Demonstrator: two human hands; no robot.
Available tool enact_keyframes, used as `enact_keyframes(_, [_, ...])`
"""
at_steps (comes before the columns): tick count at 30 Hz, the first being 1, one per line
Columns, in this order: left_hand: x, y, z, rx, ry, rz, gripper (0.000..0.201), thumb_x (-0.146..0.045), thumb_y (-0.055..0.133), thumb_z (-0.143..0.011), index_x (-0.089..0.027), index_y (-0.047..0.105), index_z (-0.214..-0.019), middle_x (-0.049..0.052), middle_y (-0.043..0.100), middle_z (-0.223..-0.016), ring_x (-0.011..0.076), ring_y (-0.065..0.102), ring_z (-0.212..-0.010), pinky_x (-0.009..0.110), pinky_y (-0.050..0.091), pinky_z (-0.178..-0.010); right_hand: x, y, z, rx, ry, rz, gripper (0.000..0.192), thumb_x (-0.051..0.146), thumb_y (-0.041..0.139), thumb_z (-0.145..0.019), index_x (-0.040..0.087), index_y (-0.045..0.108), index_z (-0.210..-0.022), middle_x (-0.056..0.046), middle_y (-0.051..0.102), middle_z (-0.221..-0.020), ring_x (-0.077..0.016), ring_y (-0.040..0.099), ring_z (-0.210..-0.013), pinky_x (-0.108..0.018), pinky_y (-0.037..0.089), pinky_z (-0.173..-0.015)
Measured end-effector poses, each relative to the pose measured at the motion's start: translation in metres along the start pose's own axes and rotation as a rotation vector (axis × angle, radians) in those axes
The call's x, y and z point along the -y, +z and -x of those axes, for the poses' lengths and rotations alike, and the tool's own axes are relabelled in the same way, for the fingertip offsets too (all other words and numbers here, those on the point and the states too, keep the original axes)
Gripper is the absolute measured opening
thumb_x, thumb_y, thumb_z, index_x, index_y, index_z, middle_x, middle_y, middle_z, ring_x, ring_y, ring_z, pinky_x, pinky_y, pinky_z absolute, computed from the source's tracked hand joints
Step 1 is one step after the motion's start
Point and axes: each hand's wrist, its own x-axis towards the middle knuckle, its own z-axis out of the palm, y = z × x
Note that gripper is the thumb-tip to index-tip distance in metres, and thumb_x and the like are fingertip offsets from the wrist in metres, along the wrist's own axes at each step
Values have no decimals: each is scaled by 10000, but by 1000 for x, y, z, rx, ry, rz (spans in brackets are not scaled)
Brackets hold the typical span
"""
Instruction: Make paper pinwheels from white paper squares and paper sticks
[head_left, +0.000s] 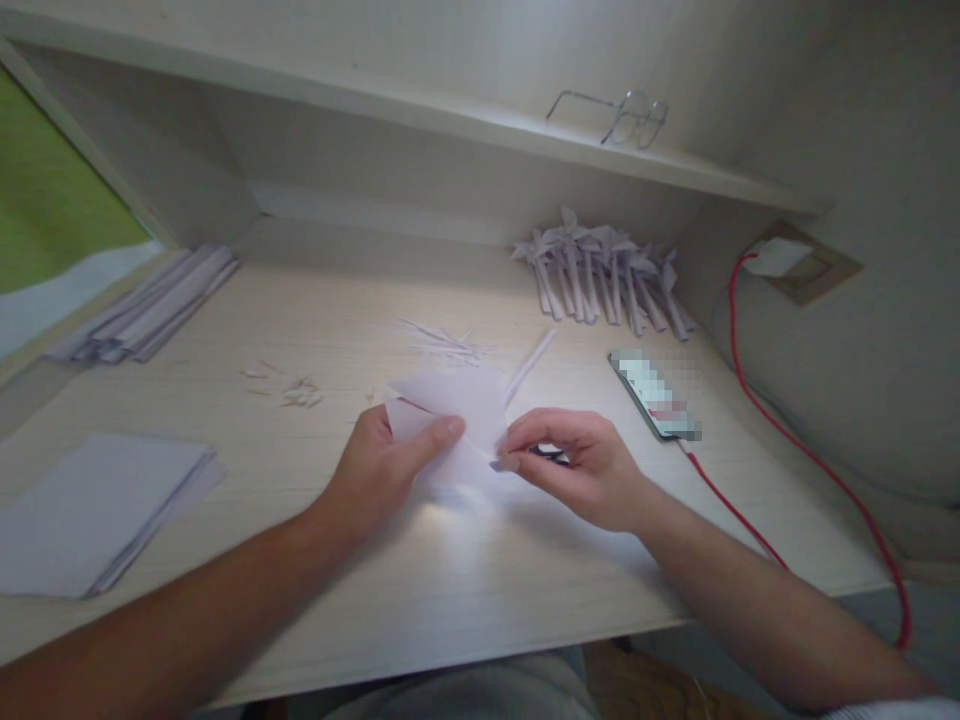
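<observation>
- Left hand [390,455]: its fingers were closed, thumb on top, upon a sheet of paper [484,400]; the sheet was held up over the middle of the bench [315,620], in front of the person;
- Right hand [589,465]: its fingers were drawn in around a small dark tool [553,455], probably scissors; the tip met the sheet's lower right edge; whether it had entered the paper could not be told;
- Step in hand: a slit showed at the sheet's left side; the work was therefore judged to be cutting inward from the edges;
- Next move: judged to call for a steady left-hand grip and a controlled cut, ending clear of the thumb;
- Surroundings: thin paper strips [450,345] lay just beyond the sheet; finished-looking paper pinwheels [592,265] lay in a row at the back right; a paper stack [105,510] lay at the left.
</observation>
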Motion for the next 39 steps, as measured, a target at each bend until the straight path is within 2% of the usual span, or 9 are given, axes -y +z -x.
enact_keyframes(7, [-3,4,3,-19,36,-85,298,-475,789,-757,-188,766,-836,62,764,-791,254,679,-709,305,509,-594,-7,3,4,-50,43,-31,62,177,707,-883,176,767,-901,-49,772,-847,-173,701,-774,-290,528,-710])
enact_keyframes(12, [-5,6,3,-64,25,-100,299,-476,806,-730,-191,774,-813,50,757,-740,234,652,-635,296,488,-556,-9,5,3,-62,62,-33,43,175,715,-866,175,756,-874,-40,759,-829,-164,675,-759,-281,515,-691])
enact_keyframes(21, [-8,8,5,-87,24,-116,304,-446,793,-739,-164,774,-850,70,783,-809,243,688,-700,288,525,-603,-16,11,5,-118,71,-118,20,182,733,-853,169,734,-869,-47,739,-815,-164,667,-763,-291,510,-700])
enact_keyframes(27, [-7,9,4,-125,18,-125,316,-425,816,-721,-144,774,-860,61,783,-823,206,679,-685,263,518,-606,-20,13,3,-184,49,-243,175,155,796,-799,200,670,-910,-3,668,-847,-125,630,-742,-259,516,-691])
enact_keyframes(31, [-6,9,3,-109,36,-135,339,-438,812,-729,-135,777,-876,67,782,-830,202,671,-689,264,513,-609,-20,14,4,-176,85,-344,193,143,763,-837,220,650,-973,18,672,-796,-119,655,-707,-250,518,-665])
enact_keyframes(35, [-5,8,3,-116,44,-130,348,-447,822,-722,-131,764,-854,55,765,-795,175,639,-648,249,487,-575,-20,15,4,-186,68,-300,190,160,777,-833,215,645,-959,24,664,-761,-113,640,-692,-240,493,-638])
enact_keyframes(39, [-6,7,2,-134,47,-133,351,-462,814,-730,-136,740,-838,37,739,-763,161,617,-631,238,470,-555,-20,15,4,-90,93,-309,180,214,775,-846,202,608,-911,14,685,-742,-134,674,-680,-271,528,-656])
